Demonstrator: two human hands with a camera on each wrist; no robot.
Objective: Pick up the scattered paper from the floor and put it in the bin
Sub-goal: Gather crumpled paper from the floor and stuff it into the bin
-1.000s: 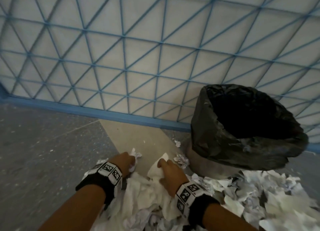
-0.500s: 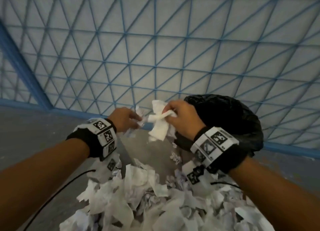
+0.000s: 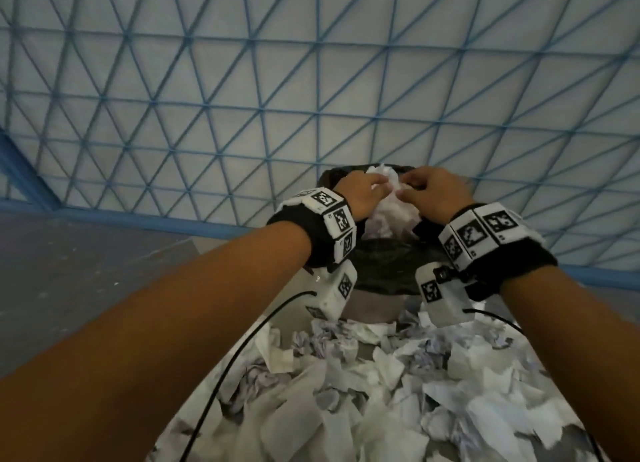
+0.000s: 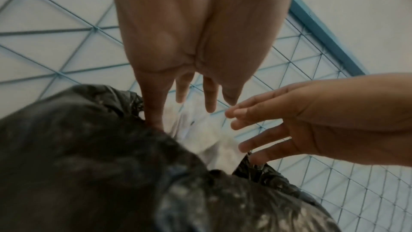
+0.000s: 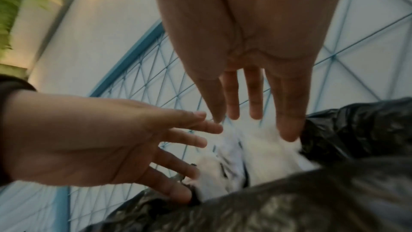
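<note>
Looking near to far: torn paper heap covers the floor at the person's feet, most of the task not yet done. Wrist-camera cables run across it; snagging a cable on the next scoop is a risk.

Above the heap, both hands sit over the mouth of the bin, which is lined with a black bin bag. Left hand and right hand flank a wad of crumpled paper. Wrist views show the fingers on both hands straight and spread, not gripping, paper just beyond the fingertips and blurred. My read: release in progress, wad dropping in.

Risks:
- Wad looks bulky against the opening; loose scraps could catch the rim and spill back onto the floor.
- Bag liner looks slack and crumpled at the rim; a hand brushing it could fold it inward and choke the mouth.
- Bin is light-looking; pushing paper down could tip it toward the mesh fence.

Hard to make out:
- Bin interior and fill level, hidden by hands and paper.
- Whether any fingertip touches paper; motion blur.
- Heap extent, cut off at the bottom edge.
</note>
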